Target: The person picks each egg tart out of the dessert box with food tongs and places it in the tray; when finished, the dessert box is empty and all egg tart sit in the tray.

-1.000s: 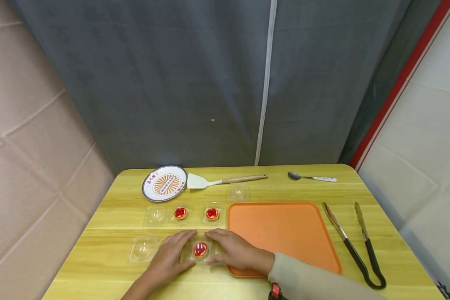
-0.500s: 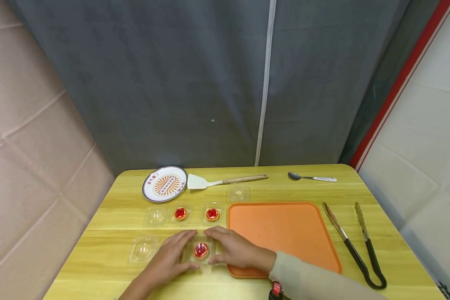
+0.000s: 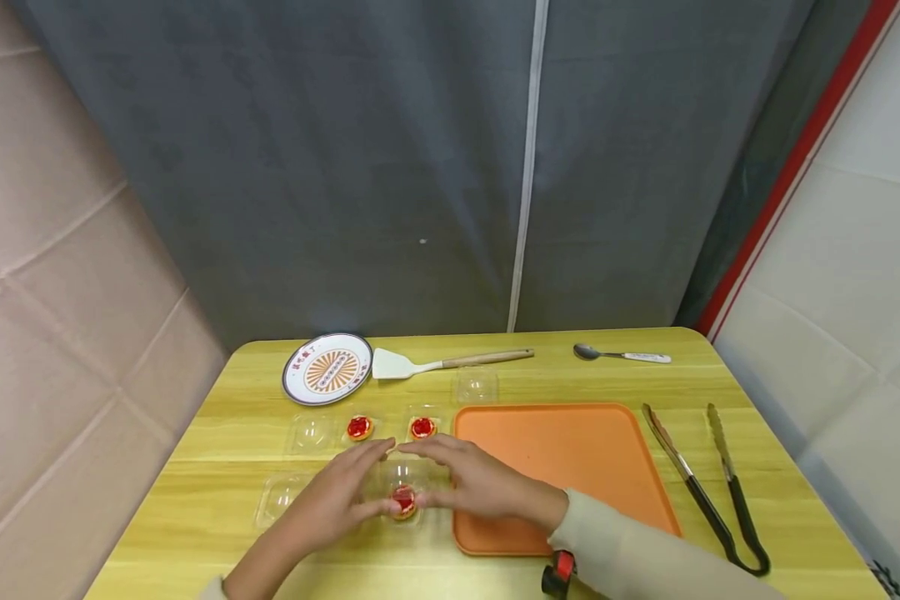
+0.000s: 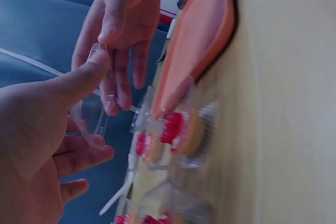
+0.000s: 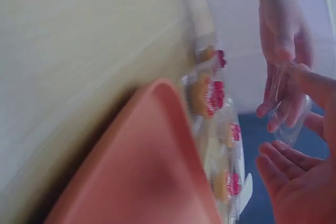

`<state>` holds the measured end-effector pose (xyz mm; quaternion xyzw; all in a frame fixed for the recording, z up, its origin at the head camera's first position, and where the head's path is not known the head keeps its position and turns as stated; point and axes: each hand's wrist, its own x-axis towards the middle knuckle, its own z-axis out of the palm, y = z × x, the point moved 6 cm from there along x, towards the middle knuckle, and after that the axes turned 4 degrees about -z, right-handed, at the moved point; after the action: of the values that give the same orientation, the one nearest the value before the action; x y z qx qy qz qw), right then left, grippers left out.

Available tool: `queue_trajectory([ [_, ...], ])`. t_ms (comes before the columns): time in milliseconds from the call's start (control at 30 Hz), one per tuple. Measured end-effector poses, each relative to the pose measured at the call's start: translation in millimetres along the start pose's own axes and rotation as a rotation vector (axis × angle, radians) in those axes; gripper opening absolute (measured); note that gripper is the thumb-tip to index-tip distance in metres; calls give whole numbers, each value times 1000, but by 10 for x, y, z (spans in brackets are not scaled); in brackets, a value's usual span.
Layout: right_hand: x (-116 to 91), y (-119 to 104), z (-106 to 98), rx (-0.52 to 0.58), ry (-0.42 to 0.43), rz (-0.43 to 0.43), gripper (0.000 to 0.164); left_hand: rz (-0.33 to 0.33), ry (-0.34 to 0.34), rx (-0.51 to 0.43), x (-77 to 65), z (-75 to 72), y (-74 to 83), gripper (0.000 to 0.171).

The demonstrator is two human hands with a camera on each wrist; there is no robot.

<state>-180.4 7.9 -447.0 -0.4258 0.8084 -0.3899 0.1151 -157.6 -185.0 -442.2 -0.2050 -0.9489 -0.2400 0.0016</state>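
Both hands hold a clear plastic lid between them, raised off the table. My left hand pinches its left side, thumb on the near edge and fingers on the far one. My right hand grips the opposite side the same way. Below the lid sits a small tart with red topping in a clear plastic base; the right wrist view shows this tart apart from the lid. Two more red-topped tarts, the left one and the right one, stand just beyond my fingers.
An orange tray lies right of the tarts, under my right forearm. Black-handled tongs are farther right. Clear lids lie at left and behind. A plate, a white spatula and a spoon line the back.
Both hands were around the boxed tart at table level. They have since risen and moved slightly away from me, lifting the lid above the tart.
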Motion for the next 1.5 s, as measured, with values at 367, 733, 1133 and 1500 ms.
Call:
queue_trajectory([
  [367, -96, 190, -136, 1061, -62, 229, 61, 265, 165, 185, 199, -213, 342, 108],
  [733, -265, 329, -216, 1175, -83, 294, 77, 417, 149, 184, 459, -111, 462, 94],
  [1133, -484, 639, -781, 298, 365, 214, 90, 142, -23, -314, 1205, 266, 491, 86],
  [1500, -771, 1240, -1244, 137, 430, 328, 84, -29, -101, -541, 1976, 831, 825, 81],
])
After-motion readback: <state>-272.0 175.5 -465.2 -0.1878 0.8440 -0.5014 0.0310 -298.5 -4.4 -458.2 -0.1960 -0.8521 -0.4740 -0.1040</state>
